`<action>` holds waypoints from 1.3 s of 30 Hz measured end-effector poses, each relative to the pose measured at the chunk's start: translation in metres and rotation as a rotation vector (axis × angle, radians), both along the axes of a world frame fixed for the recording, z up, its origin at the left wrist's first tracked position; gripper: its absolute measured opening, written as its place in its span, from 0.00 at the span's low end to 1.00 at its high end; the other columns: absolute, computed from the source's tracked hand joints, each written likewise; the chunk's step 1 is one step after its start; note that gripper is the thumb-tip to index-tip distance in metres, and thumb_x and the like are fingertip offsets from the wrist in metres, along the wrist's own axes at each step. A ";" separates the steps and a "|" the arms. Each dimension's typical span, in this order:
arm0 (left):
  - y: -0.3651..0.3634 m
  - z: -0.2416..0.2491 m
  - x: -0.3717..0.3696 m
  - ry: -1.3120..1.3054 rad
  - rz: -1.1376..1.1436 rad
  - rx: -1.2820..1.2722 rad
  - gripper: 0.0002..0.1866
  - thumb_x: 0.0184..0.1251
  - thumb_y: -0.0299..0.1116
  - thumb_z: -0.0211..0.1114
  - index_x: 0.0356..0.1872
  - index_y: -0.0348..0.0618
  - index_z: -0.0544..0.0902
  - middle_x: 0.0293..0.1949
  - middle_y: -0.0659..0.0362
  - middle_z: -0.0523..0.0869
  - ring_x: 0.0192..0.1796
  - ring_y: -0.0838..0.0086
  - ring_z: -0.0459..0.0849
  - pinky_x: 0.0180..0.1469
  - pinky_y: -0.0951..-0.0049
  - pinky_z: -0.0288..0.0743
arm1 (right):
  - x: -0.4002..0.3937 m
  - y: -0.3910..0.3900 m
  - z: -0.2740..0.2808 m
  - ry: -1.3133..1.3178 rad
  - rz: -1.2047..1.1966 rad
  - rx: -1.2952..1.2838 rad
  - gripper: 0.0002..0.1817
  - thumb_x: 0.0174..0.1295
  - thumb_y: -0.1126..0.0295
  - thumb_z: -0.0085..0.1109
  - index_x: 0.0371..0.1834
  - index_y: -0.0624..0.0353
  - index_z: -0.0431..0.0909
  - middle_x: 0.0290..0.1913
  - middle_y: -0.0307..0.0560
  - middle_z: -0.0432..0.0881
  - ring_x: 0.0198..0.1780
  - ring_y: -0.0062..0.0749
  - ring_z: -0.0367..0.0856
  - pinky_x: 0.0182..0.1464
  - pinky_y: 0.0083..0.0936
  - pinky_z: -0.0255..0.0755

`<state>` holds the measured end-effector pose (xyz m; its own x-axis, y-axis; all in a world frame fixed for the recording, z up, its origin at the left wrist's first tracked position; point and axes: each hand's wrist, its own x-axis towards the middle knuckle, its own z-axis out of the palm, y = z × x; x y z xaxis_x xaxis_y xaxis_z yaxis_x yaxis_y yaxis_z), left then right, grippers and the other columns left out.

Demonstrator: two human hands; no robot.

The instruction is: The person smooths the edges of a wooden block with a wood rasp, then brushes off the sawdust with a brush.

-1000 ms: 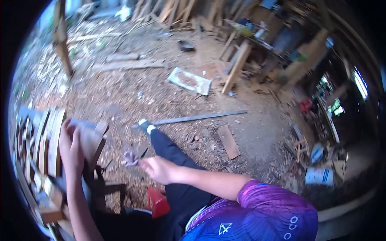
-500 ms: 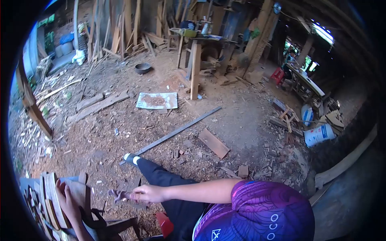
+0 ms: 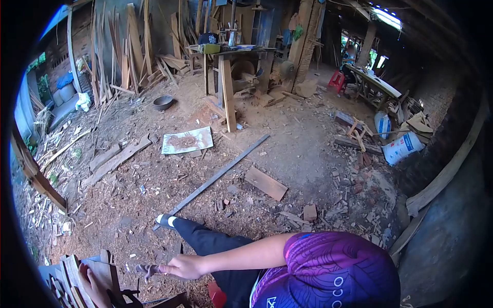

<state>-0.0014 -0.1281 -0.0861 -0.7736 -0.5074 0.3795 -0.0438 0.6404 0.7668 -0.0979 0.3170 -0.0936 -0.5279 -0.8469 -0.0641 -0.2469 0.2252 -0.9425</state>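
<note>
My left hand lies at the lower left with its fingers stretched out, resting against a wooden board among several upright wood pieces on a bench. My right hand reaches out toward the left over the ground, closed around one end of a small grey-brown knobbly piece. I cannot tell what that piece is. Its lumpy end sticks out past my fingers, toward the bench.
Wood chips cover the ground. Ahead lie a long flat bar, touching my foot, a short plank and a sheet with shavings. A dark bowl sits farther off. A person is at a far table.
The view has tilted and shifted, so the surroundings sit differently in the frame. My right hand still holds the grey-brown piece, and my left hand stays at the wood.
</note>
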 end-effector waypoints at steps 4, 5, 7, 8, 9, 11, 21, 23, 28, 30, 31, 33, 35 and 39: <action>-0.003 0.007 0.002 -0.042 0.012 -0.137 0.20 0.86 0.34 0.54 0.67 0.29 0.78 0.64 0.46 0.85 0.68 0.60 0.81 0.75 0.64 0.67 | 0.001 0.004 -0.009 0.003 -0.066 0.043 0.45 0.80 0.29 0.33 0.15 0.56 0.65 0.14 0.40 0.63 0.18 0.31 0.63 0.27 0.39 0.61; -0.001 0.008 0.003 -0.048 0.020 -0.137 0.20 0.86 0.34 0.54 0.67 0.29 0.78 0.63 0.46 0.85 0.68 0.60 0.81 0.75 0.64 0.68 | 0.002 0.004 -0.009 0.007 -0.068 0.041 0.44 0.80 0.29 0.33 0.15 0.55 0.65 0.14 0.40 0.63 0.18 0.30 0.62 0.27 0.39 0.61; 0.002 0.008 0.004 -0.052 0.025 -0.126 0.20 0.86 0.34 0.54 0.66 0.29 0.79 0.63 0.46 0.86 0.68 0.60 0.82 0.75 0.64 0.68 | 0.004 -0.001 -0.006 0.011 -0.076 0.039 0.44 0.80 0.29 0.34 0.14 0.55 0.65 0.14 0.38 0.63 0.17 0.30 0.62 0.26 0.39 0.61; 0.002 0.007 0.004 -0.049 0.023 -0.115 0.20 0.86 0.34 0.54 0.66 0.29 0.79 0.63 0.46 0.86 0.68 0.60 0.82 0.75 0.64 0.68 | 0.003 -0.006 -0.003 -0.011 -0.060 0.034 0.44 0.80 0.29 0.34 0.15 0.55 0.65 0.14 0.38 0.64 0.17 0.31 0.62 0.26 0.39 0.61; 0.002 0.007 0.004 -0.042 0.022 -0.104 0.20 0.86 0.34 0.54 0.66 0.29 0.79 0.63 0.46 0.86 0.68 0.59 0.82 0.75 0.64 0.68 | 0.001 -0.011 0.004 -0.030 -0.043 0.029 0.44 0.80 0.29 0.35 0.15 0.55 0.66 0.14 0.38 0.64 0.16 0.31 0.62 0.26 0.39 0.61; 0.001 0.008 0.004 -0.051 0.020 -0.101 0.20 0.86 0.35 0.54 0.67 0.30 0.79 0.63 0.46 0.86 0.67 0.59 0.82 0.74 0.64 0.68 | -0.006 -0.034 0.020 -0.042 -0.033 0.054 0.44 0.81 0.31 0.37 0.13 0.56 0.67 0.13 0.42 0.66 0.16 0.36 0.66 0.27 0.43 0.66; 0.003 0.007 0.008 -0.057 0.007 -0.096 0.20 0.86 0.35 0.54 0.68 0.31 0.79 0.64 0.46 0.85 0.68 0.60 0.82 0.75 0.64 0.68 | -0.006 -0.078 0.017 -0.064 -0.035 0.028 0.46 0.81 0.31 0.35 0.12 0.58 0.69 0.15 0.49 0.75 0.18 0.41 0.76 0.33 0.46 0.76; 0.006 0.009 0.007 -0.049 0.007 -0.089 0.20 0.86 0.35 0.54 0.68 0.31 0.79 0.64 0.46 0.85 0.69 0.60 0.82 0.75 0.65 0.68 | 0.001 -0.052 0.016 -0.070 -0.018 0.066 0.46 0.81 0.30 0.33 0.14 0.57 0.71 0.17 0.50 0.77 0.21 0.41 0.80 0.38 0.46 0.77; 0.004 0.011 0.008 -0.095 0.015 -0.104 0.20 0.86 0.34 0.54 0.68 0.31 0.78 0.65 0.47 0.85 0.69 0.61 0.81 0.76 0.65 0.67 | -0.002 -0.035 0.028 0.004 -0.035 0.100 0.43 0.82 0.33 0.35 0.14 0.55 0.71 0.14 0.46 0.73 0.16 0.39 0.73 0.29 0.45 0.70; 0.008 0.016 0.008 -0.114 0.008 -0.149 0.20 0.86 0.34 0.54 0.69 0.31 0.78 0.65 0.48 0.85 0.69 0.61 0.81 0.76 0.65 0.66 | -0.008 -0.058 0.023 0.040 -0.055 0.039 0.42 0.83 0.34 0.36 0.15 0.53 0.70 0.12 0.44 0.71 0.14 0.36 0.70 0.24 0.42 0.67; 0.009 0.016 0.008 -0.109 0.004 -0.122 0.20 0.86 0.33 0.54 0.69 0.31 0.78 0.65 0.48 0.85 0.69 0.61 0.81 0.76 0.65 0.67 | -0.009 -0.070 0.030 0.048 -0.064 0.051 0.43 0.83 0.35 0.37 0.14 0.56 0.71 0.14 0.48 0.73 0.16 0.40 0.74 0.27 0.44 0.70; 0.006 0.014 0.010 -0.099 -0.001 -0.070 0.20 0.86 0.33 0.54 0.69 0.31 0.78 0.65 0.47 0.85 0.69 0.61 0.81 0.76 0.65 0.67 | -0.009 -0.087 0.059 0.066 -0.077 0.072 0.44 0.83 0.36 0.37 0.14 0.61 0.73 0.16 0.55 0.76 0.20 0.46 0.81 0.33 0.48 0.75; 0.003 0.009 0.011 -0.084 -0.001 -0.092 0.20 0.86 0.32 0.54 0.68 0.31 0.78 0.65 0.47 0.85 0.69 0.61 0.81 0.76 0.65 0.67 | -0.010 -0.091 0.052 0.080 -0.090 0.060 0.44 0.83 0.36 0.37 0.14 0.59 0.73 0.15 0.54 0.77 0.20 0.45 0.81 0.33 0.47 0.76; 0.004 0.004 0.010 -0.065 0.010 -0.097 0.20 0.85 0.32 0.55 0.68 0.30 0.78 0.65 0.47 0.85 0.69 0.61 0.81 0.76 0.65 0.67 | -0.006 -0.048 0.036 -0.026 0.020 0.163 0.43 0.83 0.35 0.35 0.14 0.55 0.73 0.15 0.52 0.77 0.18 0.42 0.81 0.32 0.47 0.77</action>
